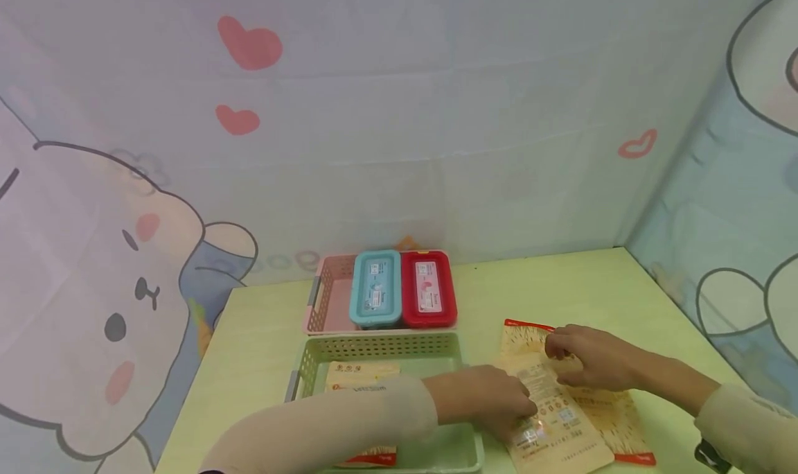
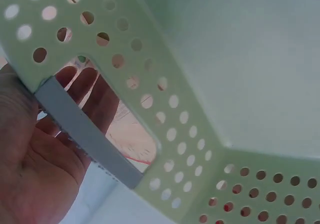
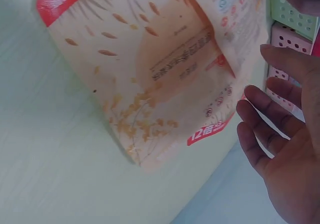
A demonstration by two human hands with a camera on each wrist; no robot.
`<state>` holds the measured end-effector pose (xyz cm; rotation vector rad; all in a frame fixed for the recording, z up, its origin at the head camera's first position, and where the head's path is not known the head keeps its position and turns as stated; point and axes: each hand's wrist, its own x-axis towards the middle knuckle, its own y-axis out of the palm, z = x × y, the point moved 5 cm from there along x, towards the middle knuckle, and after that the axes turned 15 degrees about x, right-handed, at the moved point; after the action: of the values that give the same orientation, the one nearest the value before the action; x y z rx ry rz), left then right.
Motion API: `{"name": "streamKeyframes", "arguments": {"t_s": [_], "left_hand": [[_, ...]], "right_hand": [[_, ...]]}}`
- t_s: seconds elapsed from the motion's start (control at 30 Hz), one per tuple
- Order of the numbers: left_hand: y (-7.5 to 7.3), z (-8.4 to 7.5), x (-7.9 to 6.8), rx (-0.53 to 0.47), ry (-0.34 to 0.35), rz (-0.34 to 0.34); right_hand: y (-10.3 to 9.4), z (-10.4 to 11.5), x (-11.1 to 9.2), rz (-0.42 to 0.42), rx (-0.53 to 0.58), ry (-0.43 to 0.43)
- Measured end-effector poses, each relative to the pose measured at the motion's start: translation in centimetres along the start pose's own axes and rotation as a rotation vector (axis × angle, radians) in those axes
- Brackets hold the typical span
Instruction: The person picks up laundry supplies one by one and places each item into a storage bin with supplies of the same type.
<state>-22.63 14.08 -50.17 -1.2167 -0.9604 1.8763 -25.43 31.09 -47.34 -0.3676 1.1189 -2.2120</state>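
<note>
My left hand (image 1: 489,398) reaches across the green basket (image 1: 380,341) to its right side and lies over the near end of a beige printed packet (image 1: 555,418). In the left wrist view, the loosely bent fingers (image 2: 90,91) show through the opening beside the basket's grey handle (image 2: 90,134); the palm holds nothing visible. Over the far part of the packets hovers my right hand (image 1: 589,356), its relaxed fingers (image 3: 265,108) apart with nothing between them. Under the first packet lies a second beige packet (image 3: 175,68) with red ends, partly covered.
Inside the green basket are beige packets (image 1: 364,369), partly hidden by my left sleeve. Behind it stands a pink basket (image 1: 335,301) holding a blue-lidded box (image 1: 376,287) and a red-lidded box (image 1: 429,287). A printed curtain (image 1: 399,148) hangs behind the table (image 1: 249,335).
</note>
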Motion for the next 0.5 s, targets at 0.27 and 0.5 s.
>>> {"name": "streamKeyframes", "arguments": {"t_s": [0.27,0.5], "left_hand": [[-0.1,-1.8,0.4,0.106,0.021,-0.006],[0.4,-2.5,0.7,0.153,-0.001,0.062]], "right_hand": [[1.4,-1.0,-0.5,0.030,-0.132,-0.043],[2.5,-1.2,-0.8,0.026,-0.246,-0.115]]}}
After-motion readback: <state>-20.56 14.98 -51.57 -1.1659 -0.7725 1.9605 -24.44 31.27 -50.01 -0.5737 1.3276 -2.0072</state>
